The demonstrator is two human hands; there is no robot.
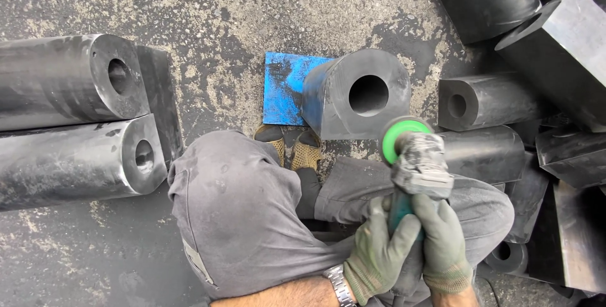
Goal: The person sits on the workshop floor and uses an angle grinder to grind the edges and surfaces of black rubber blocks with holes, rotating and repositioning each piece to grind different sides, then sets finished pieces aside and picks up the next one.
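So far you grip the grinder [416, 168] in both gloved hands, left [377, 253] and right [444, 244], its disc just short of the holed block [353, 95] on the blue mat [284, 86]; grinding looks not yet begun.

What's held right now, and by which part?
An angle grinder with a green disc. Both gloved hands, left hand and right hand, wrap its teal rear body, below the grey head.

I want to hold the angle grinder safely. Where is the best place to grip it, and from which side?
Probably the teal body behind the grey head of the angle grinder, from the rear. The green disc sits at the far end, so the left hand and right hand, both wrapping it, stay clear.
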